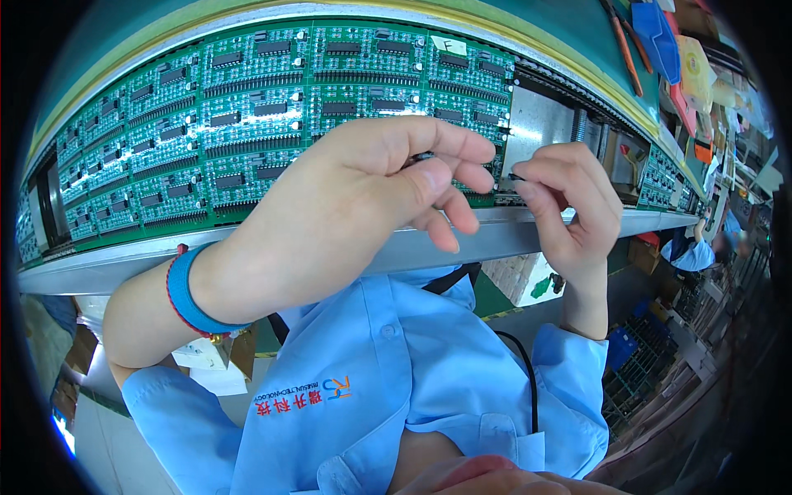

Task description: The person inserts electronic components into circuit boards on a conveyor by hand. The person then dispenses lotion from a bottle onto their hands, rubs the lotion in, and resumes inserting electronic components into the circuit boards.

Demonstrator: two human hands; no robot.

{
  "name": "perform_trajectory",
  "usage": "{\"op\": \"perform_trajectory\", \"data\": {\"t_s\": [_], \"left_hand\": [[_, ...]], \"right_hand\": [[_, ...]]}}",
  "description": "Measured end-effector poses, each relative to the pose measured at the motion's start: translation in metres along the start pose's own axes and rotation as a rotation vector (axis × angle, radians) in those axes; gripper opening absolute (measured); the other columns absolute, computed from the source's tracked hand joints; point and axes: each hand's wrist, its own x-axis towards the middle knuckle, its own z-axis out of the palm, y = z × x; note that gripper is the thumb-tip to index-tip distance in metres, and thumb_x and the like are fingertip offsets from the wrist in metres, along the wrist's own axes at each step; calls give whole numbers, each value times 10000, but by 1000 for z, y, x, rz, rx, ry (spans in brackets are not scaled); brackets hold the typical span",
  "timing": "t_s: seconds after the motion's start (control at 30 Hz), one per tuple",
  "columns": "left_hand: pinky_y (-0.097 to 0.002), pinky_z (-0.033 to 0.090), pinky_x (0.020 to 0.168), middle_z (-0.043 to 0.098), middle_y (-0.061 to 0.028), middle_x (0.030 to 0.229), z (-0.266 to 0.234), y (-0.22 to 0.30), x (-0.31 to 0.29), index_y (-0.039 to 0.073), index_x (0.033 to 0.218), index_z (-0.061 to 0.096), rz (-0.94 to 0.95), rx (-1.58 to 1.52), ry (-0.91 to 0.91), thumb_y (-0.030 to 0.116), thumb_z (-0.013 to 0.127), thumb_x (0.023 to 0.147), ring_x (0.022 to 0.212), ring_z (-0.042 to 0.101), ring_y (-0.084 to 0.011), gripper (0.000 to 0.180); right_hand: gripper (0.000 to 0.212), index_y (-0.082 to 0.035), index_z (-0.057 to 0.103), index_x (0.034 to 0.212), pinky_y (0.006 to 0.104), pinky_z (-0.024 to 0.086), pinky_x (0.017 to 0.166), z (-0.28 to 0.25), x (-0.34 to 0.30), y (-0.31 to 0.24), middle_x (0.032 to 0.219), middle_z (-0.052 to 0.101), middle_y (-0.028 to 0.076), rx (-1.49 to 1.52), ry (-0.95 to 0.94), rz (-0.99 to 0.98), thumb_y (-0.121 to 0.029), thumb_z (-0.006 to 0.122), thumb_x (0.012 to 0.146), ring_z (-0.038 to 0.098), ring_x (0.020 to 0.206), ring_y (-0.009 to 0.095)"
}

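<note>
A long green board (256,107) fills the left and middle of the line, its long axis running left to right, with rows of black chips and pins along it. A grey rail (495,231) borders its near side. The person's blue shirt (330,330) shows on the near side of the rail. Beyond the board's right end is a bare metal plate (536,115), and farther right lies a second board (657,177). The left hand (346,186) hovers over the right half of the board, fingers pointing right; thumb and index finger close around a small dark item, the other fingers loosely spread. The right hand (577,198) is just right of it, near the metal plate, thumb and index finger pressed together in a pinch. A blue bin (656,41) sits at the far right, orange handles (627,54) beside it. A blue wristband (198,293) circles the left wrist. The left part (421,157) lies roughly left to right, its right end tilted slightly farther away. The right part (516,176), pinched, points left toward the left hand; its full length is hidden.
</note>
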Motion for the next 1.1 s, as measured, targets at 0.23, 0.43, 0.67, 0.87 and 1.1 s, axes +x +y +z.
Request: {"op": "perform_trajectory", "data": {"t_s": [0.23, 0.43, 0.67, 0.87, 1.1], "left_hand": [[-217, 504, 546, 606, -120, 923, -2, 2, 1, -89, 1269, 441, -53, -136, -61, 200, 370, 1005, 690, 608, -124, 398], [-206, 473, 499, 616, -117, 866, 0, 5, -2, -73, 1246, 471, -108, -88, -63, 247, 377, 1009, 644, 589, -106, 409], [-215, 456, 485, 625, -137, 899, 5, 1, -1, -47, 1168, 519, -84, -183, 8, 293, 376, 1009, 611, 563, -112, 401], [-199, 421, 442, 634, -111, 803, 3, 4, 0, -25, 1119, 542, -94, -83, 15, 313, 397, 1004, 535, 540, -99, 384], [-182, 417, 454, 678, -94, 875, -2, 6, 0, 5, 1209, 533, -74, -19, -49, 234, 487, 977, 542, 548, -62, 329]], "right_hand": [[134, -35, 635, 824, 277, 474, 498, 7, -5, 9, 787, 611, 67, -17, -42, 29, 29, 679, 715, 611, 623, 193], [142, -51, 623, 816, 282, 464, 486, 8, -6, 9, 783, 604, 50, -143, -45, -61, 6, 685, 701, 599, 596, 197], [167, -58, 619, 822, 287, 458, 485, 7, -6, 8, 782, 597, 45, -249, -41, -137, -9, 697, 683, 591, 582, 192], [163, -60, 616, 821, 284, 459, 487, 7, -6, 7, 782, 599, 42, -279, -48, -134, -11, 691, 685, 592, 581, 190], [186, -43, 662, 860, 280, 474, 488, 0, -4, 8, 762, 615, 52, -279, -58, -225, -6, 695, 681, 609, 590, 191]]}}
